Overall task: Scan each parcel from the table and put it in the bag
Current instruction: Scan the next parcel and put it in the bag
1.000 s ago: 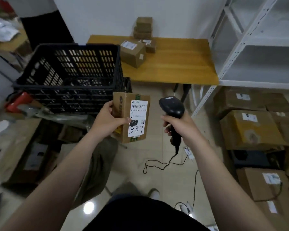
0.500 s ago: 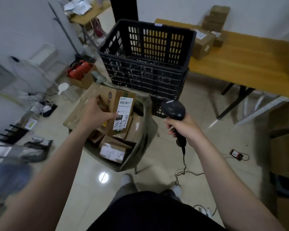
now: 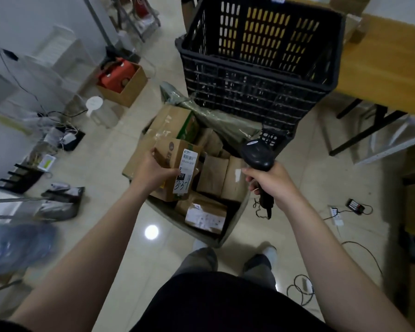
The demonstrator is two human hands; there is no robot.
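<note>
My left hand [image 3: 155, 170] grips a small brown cardboard parcel [image 3: 175, 161] with a white label marked 33-1. The parcel hangs just above the open mouth of the grey-green bag [image 3: 216, 238] on the floor, which holds several other brown parcels [image 3: 205, 213]. My right hand [image 3: 270, 180] holds a black handheld barcode scanner [image 3: 256, 155] by its grip, head pointing up and away, over the bag's right edge. The wooden table [image 3: 381, 68] stands at the far right.
A black plastic crate [image 3: 259, 58] stands stacked behind the bag, next to the table. A cardboard box with a red item [image 3: 121, 80] sits on the floor at left, with cables and clutter nearby. The scanner cord [image 3: 359, 250] trails across the floor at right. My feet are just below the bag.
I have turned left from the table toward the bag. My left hand has carried the labelled parcel down over the bag's mouth. My right hand has kept hold of the scanner, coming closer to the bag.
</note>
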